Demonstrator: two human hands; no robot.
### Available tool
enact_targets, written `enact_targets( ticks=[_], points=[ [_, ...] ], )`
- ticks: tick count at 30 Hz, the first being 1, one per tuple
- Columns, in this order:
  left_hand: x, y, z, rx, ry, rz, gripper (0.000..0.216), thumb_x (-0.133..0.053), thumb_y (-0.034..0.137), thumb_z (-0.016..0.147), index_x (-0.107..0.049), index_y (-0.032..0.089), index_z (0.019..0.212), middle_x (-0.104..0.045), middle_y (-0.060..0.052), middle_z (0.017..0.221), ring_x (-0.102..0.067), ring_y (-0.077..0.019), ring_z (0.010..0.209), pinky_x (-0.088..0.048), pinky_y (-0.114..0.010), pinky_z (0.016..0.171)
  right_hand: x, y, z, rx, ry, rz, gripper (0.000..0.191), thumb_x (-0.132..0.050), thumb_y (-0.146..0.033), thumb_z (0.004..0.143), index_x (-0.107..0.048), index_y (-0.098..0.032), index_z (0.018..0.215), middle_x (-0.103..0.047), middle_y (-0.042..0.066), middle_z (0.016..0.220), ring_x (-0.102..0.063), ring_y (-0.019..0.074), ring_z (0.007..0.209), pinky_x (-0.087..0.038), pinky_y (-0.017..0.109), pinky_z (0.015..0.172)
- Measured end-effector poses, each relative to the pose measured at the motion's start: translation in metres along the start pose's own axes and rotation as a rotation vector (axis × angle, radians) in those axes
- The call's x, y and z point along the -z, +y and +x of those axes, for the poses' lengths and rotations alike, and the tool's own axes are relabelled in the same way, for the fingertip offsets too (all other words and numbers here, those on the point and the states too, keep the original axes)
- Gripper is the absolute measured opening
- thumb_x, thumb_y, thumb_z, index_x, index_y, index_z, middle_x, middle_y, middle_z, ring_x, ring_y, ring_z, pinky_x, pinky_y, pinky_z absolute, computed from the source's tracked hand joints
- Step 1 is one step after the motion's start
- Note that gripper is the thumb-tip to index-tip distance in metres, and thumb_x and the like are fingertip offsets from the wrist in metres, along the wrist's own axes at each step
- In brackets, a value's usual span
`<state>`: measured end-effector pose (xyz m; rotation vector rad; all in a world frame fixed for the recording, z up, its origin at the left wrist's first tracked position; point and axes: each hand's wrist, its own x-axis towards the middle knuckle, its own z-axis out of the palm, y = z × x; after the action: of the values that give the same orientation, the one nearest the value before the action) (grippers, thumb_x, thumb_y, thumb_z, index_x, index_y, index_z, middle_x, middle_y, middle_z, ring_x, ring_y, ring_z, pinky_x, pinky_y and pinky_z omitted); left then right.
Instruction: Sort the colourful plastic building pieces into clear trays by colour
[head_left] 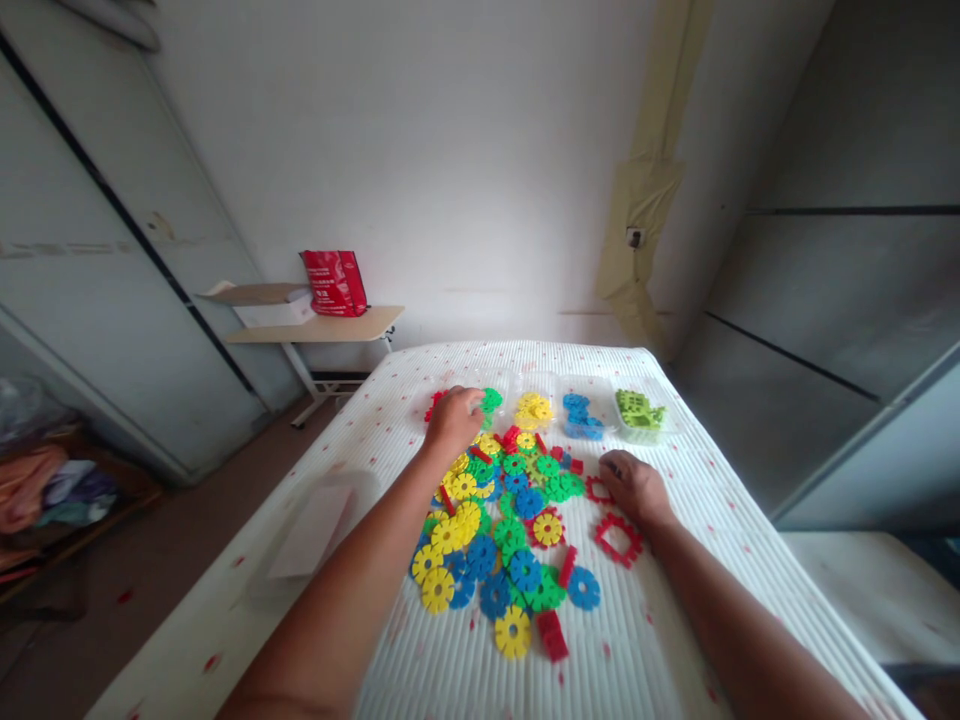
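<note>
My left hand (454, 418) reaches over the clear tubs at the back, its thumb and fingers apart, beside the green flower-shaped discs (491, 400). Red pieces (435, 404) show partly behind that hand. My right hand (636, 486) rests on the table with its fingers curled under; what they hold, if anything, is hidden. Close to its fingertips lies a red square ring piece (597, 489), and a larger red ring piece (619, 540) is just below. Between the hands spreads a loose pile of yellow, blue, green and red discs (514, 540), with red blocks (553, 636) among them.
Along the back stand clear tubs of yellow discs (534, 410), blue discs (582, 415) and light green pieces (639, 412). A clear lid-like tray (311, 535) lies left on the quilted white cloth (600, 670). A side table (322, 327) holds a red bag (335, 283).
</note>
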<state>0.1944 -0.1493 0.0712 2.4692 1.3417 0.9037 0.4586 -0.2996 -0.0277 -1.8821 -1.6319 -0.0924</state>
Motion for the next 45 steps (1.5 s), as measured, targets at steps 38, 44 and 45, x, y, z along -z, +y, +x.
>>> enact_targets(
  ticks=[38,44,45],
  points=[
    [-0.006,-0.065,-0.146,0.038,0.261,0.232,0.021,-0.048,0.024,0.080,-0.064,0.020,0.092,-0.065,-0.006,0.099,-0.058,-0.0226,0.091,-0.045,-0.035,0.082,0.017,-0.058,-0.002,0.105,-0.216,-0.045,0.035,-0.040,-0.041,0.089,-0.058,-0.021,0.111,-0.060,0.006,0.097,-0.059,0.0155,0.079,-0.043,0.025,0.070],
    [-0.007,-0.066,-0.146,0.066,0.240,0.211,0.021,-0.047,0.024,0.080,-0.064,0.020,0.092,-0.065,-0.006,0.100,-0.058,-0.0225,0.093,-0.045,-0.035,0.084,0.006,-0.071,-0.003,0.168,-0.293,-0.239,0.025,-0.047,-0.040,0.087,-0.061,-0.023,0.099,-0.064,0.007,0.094,-0.057,0.0194,0.091,-0.042,0.025,0.070],
    [-0.007,-0.066,-0.146,0.070,0.239,0.207,0.022,-0.047,0.024,0.080,-0.065,0.020,0.092,-0.065,-0.006,0.100,-0.058,-0.0225,0.093,-0.045,-0.035,0.085,0.006,-0.072,-0.003,0.183,-0.311,-0.250,0.024,-0.048,-0.040,0.087,-0.062,-0.023,0.095,-0.064,0.006,0.094,-0.056,0.0193,0.090,-0.042,0.025,0.069]
  ],
)
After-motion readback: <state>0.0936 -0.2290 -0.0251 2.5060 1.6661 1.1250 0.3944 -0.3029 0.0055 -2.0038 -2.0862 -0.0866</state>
